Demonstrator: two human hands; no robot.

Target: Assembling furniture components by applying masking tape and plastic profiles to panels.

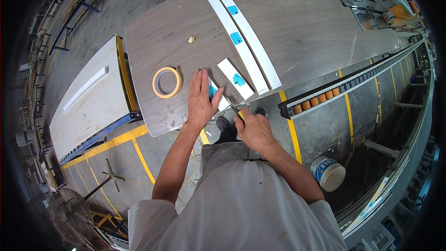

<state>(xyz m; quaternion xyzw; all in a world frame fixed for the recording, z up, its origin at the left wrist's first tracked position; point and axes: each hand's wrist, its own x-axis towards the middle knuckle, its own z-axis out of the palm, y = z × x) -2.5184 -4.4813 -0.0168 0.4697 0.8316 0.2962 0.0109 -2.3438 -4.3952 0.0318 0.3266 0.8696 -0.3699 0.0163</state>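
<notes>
My left hand (201,97) lies flat, fingers stretched out, on a short white strip (224,104) near the table's front edge. It covers much of that strip and part of its blue tape (212,91). In the closed fingers of my right hand (255,129) is a dark-handled utility knife (237,112), its thin tip at the strip's near end. Just right of there, another short white strip (230,71) carries a crumpled blue tape piece (239,80). A roll of masking tape (167,82) rests left of my left hand.
Two long white strips (232,25) with blue tape patches lie side by side on the brown tabletop (158,28). A small tan lump (191,39) sits farther back. To the right runs a roller rail (334,95); a white bucket (329,174) stands below it. At left is a white-topped bench (88,107).
</notes>
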